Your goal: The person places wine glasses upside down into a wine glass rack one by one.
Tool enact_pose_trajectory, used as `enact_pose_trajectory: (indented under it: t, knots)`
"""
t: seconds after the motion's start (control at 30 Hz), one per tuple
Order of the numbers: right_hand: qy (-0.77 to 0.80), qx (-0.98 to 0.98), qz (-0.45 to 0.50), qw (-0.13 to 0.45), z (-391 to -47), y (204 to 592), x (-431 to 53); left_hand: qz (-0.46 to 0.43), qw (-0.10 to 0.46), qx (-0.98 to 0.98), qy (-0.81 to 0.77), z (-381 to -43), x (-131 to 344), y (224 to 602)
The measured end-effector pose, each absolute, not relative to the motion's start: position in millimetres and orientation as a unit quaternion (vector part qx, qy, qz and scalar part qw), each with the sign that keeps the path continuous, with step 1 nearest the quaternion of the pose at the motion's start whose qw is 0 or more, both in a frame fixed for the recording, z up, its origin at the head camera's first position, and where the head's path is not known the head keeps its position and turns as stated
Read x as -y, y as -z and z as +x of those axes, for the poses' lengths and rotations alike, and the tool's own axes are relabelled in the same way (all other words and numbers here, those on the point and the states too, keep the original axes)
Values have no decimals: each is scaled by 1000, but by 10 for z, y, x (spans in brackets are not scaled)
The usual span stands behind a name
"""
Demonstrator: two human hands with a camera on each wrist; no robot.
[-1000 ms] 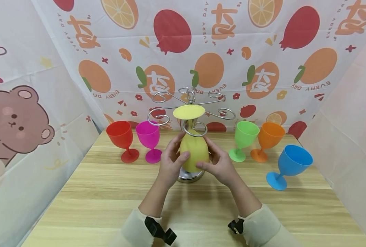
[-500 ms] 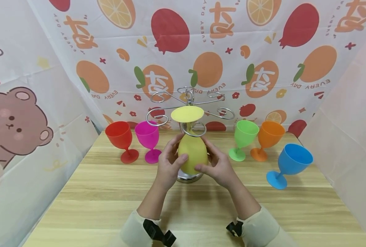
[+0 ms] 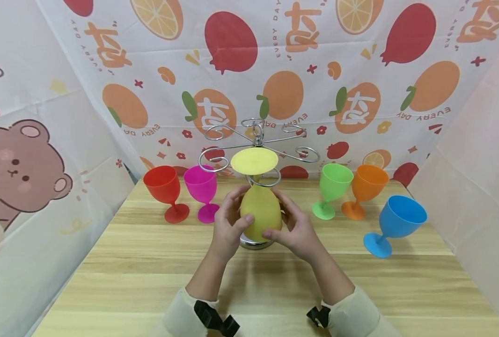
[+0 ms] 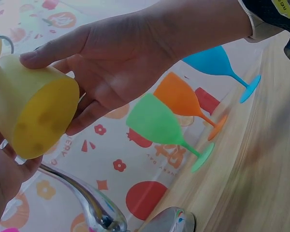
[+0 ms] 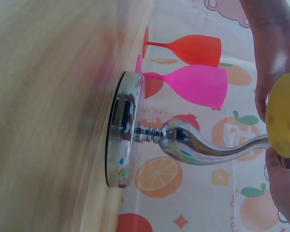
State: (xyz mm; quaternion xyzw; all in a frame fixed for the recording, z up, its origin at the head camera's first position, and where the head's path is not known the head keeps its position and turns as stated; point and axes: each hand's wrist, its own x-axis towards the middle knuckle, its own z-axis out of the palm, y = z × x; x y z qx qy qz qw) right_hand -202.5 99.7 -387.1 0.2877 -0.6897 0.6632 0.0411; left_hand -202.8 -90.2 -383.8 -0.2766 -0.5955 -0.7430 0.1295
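Both hands hold a yellow plastic goblet (image 3: 260, 213) upside down, its round foot (image 3: 254, 161) uppermost. My left hand (image 3: 228, 227) grips the bowl from the left and my right hand (image 3: 297, 229) from the right, thumbs on the near side. Behind it stands a chrome rack (image 3: 255, 244) with a round base and curled wire arms. The goblet's stem overlaps the rack's front ring (image 3: 278, 179) in the head view. From below, the left wrist view shows the bowl's wide end (image 4: 46, 118) raised off the table, with the rack's curved post (image 5: 183, 142) close by in the right wrist view.
A red goblet (image 3: 163, 185) and a magenta goblet (image 3: 201, 185) stand upright at the back left. At the right are a green goblet (image 3: 335, 182), an orange goblet (image 3: 369, 185) and a blue goblet (image 3: 401, 217). Printed cloth (image 3: 317, 107) hangs behind the wooden table (image 3: 148, 281).
The yellow goblet has come down slightly and its foot now shows more of its face. Both hands have moved with it, still gripping the bowl. The other goblets stay put.
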Motion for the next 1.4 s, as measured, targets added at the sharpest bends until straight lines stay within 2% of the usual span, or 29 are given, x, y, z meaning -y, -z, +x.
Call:
enact_pose_trajectory:
  t: [1.4]
  knots:
    - [-671, 683, 288, 24, -1915, 3849, -1110, -295, 125, 606, 728, -1926, 830, 3815]
